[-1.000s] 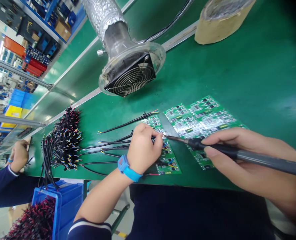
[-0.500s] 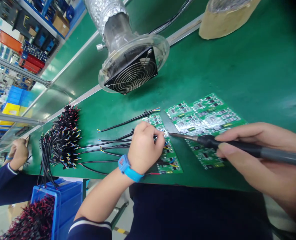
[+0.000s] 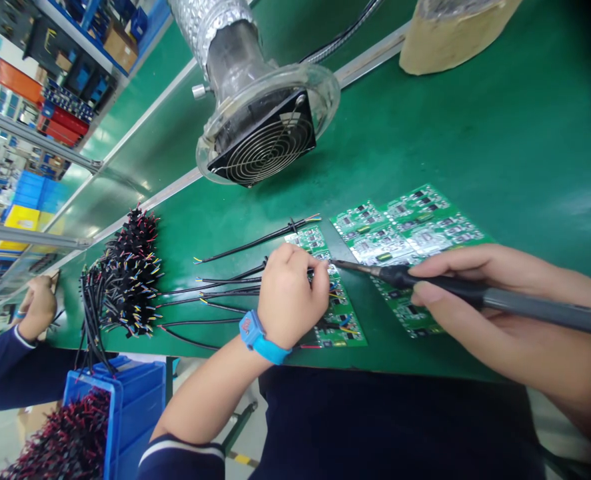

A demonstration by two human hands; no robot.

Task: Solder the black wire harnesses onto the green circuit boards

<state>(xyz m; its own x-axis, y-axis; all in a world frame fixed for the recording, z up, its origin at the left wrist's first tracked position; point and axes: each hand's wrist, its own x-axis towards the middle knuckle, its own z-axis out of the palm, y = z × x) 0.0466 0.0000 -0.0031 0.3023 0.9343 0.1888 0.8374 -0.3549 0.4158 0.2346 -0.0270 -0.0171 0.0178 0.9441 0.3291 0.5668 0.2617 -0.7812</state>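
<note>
My left hand (image 3: 291, 283), with a blue band on its wrist, is closed in a pinch over the near circuit board panel (image 3: 344, 328). A black cable (image 3: 242, 281) runs under its palm toward the fingertips, which hide the wire ends. My right hand (image 3: 495, 300) grips a soldering iron (image 3: 440, 285) by its dark handle. The iron's tip points left at the board edge, close beside my left fingertips. Several black cables with bare coloured ends lie across the panel. A second circuit board panel (image 3: 410, 233) lies to the right, partly behind the iron and my right hand.
A fume extractor (image 3: 265, 147) with a fan grille hangs above the green bench (image 3: 525, 147). A heap of cables (image 3: 130, 280) lies to the left. Below it, a blue bin (image 3: 138, 400) holds more cables. A roll of tape (image 3: 450, 40) stands at the back. Another person's hand (image 3: 39, 308) is far left.
My right hand and the soldering iron have moved slightly left and up, bringing the tip nearer my left fingertips. My left hand has barely shifted.
</note>
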